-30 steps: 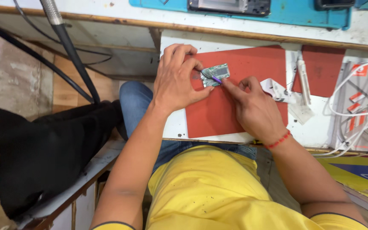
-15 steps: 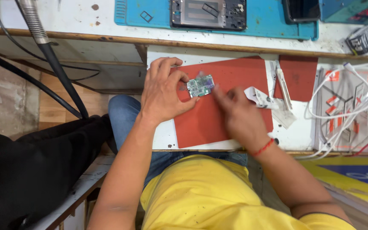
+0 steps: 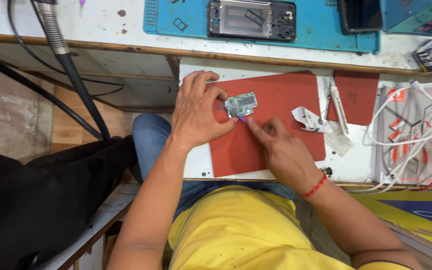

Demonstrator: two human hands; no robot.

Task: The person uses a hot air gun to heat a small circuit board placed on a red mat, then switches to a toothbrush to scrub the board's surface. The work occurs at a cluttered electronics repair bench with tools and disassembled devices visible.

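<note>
- Small green circuit board point(image 3: 241, 104) lies on the red work mat point(image 3: 276, 145), near its upper left corner.
- Left hand point(image 3: 196, 112) pinches the board's left edge, thumb and fingers closed on it. One second ago the same hand covered more of it; the board now sits more exposed.
- Right hand point(image 3: 281, 147) closed on a thin purple-tipped tool point(image 3: 242, 119), tip at the board's lower edge, as before.
- Judgement: board repositioned, probing continues.
- White tabletop point(image 3: 356, 160) carries tweezers point(image 3: 338, 102) and white cables point(image 3: 411, 125), well apart.
</note>
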